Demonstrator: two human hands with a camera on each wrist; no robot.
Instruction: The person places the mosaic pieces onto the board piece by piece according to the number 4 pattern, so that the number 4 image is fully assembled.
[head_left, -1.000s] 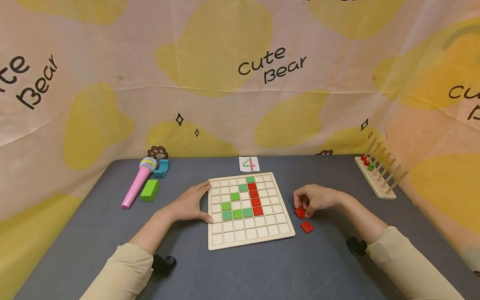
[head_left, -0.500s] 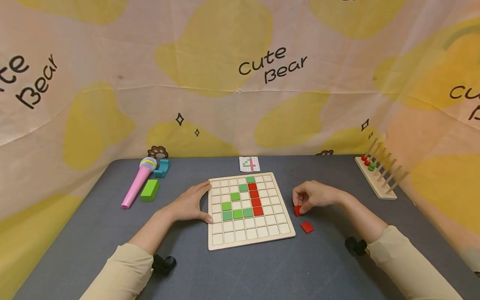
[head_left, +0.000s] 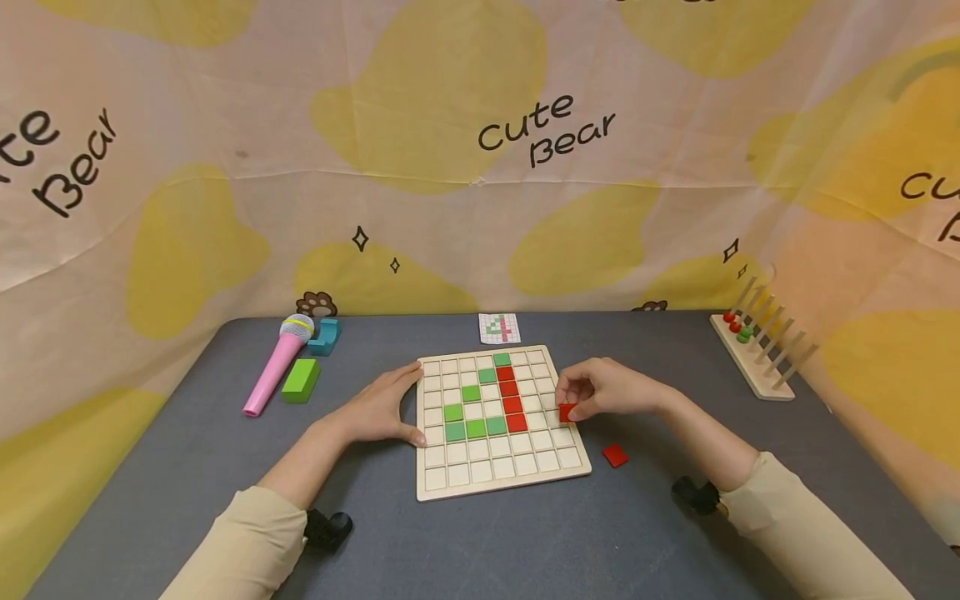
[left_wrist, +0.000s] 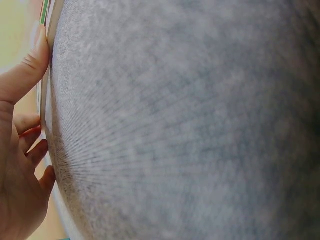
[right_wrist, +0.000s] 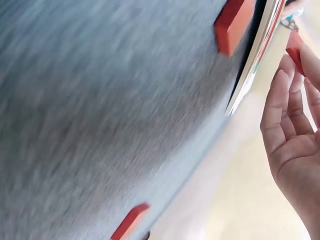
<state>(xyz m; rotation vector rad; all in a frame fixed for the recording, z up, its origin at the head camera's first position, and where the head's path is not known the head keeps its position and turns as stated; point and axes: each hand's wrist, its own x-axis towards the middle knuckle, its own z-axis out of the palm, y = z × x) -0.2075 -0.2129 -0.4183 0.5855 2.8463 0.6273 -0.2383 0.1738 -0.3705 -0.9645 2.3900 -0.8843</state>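
Observation:
A wooden grid board [head_left: 502, 483] lies on the dark table, with green tiles [head_left: 476, 428] and a column of red tiles [head_left: 512, 405] in its cells. My left hand [head_left: 375, 410] rests along the board's left edge, thumb and fingers spread apart and touching it. My right hand [head_left: 618, 387] pinches a red square tile [head_left: 567, 412] over the board's right edge; the right wrist view shows this tile [right_wrist: 295, 50] tilted between thumb and fingertips. Another red tile [head_left: 615, 455] lies on the table right of the board.
A small pattern card [head_left: 498, 328] lies behind the board. At the left are a pink toy microphone [head_left: 273, 367], a green block [head_left: 301, 381] and a blue curved block [head_left: 324, 337]. A wooden peg stand [head_left: 750, 354] with red and green beads stands at the far right.
My right hand has lifted a red tile from the table and moved left with it to the board's right edge. The left hand and board have stayed put.

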